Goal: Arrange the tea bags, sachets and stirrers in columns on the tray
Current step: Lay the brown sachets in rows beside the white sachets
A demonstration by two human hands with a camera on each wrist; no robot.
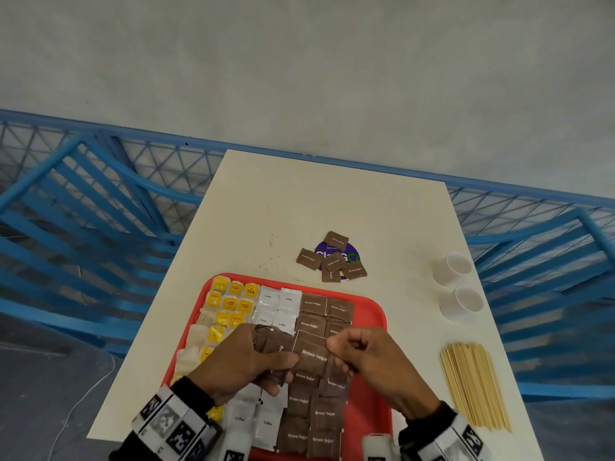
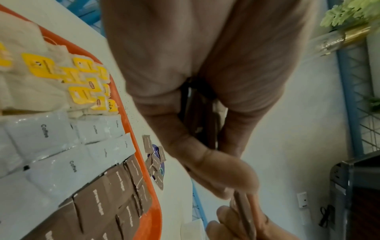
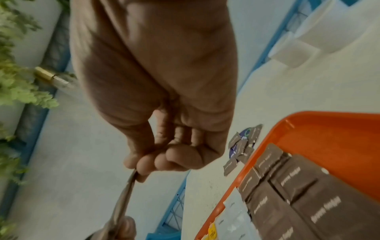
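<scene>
Overhead view of a red tray (image 1: 372, 314) on a cream surface (image 1: 299, 201), read from left to right. At the tray's left edge, tea bags (image 1: 229, 302) with yellow tags lie in columns that run from the near rim to the far rim. Next come white coffee sachets (image 1: 278, 307), also in near-to-far columns, their printed words reading left to right. The left hand (image 1: 239, 361) is curled round a small bunch of brown sugar sachets (image 1: 269, 347) above the tray's middle. The right hand (image 1: 369, 364) pinches one brown sachet (image 1: 312, 354) by its right edge between thumb and fingertips; this sachet is held almost flat above the tray, slightly tilted, with its lettering running left to right. Under both hands, brown sachets (image 1: 314, 304) lie in two columns along the tray's near-to-far axis. The strip of tray right of them is bare. Beyond the far rim, five loose brown sachets (image 1: 309, 259) lie at mixed angles on and around a purple sticker (image 1: 349, 254). Farther right, two white cups (image 1: 452, 269) lie on their sides. A bundle of wooden stirrers (image 1: 472, 384) lies on the surface right of the tray, long axis near to far, fanning slightly.
</scene>
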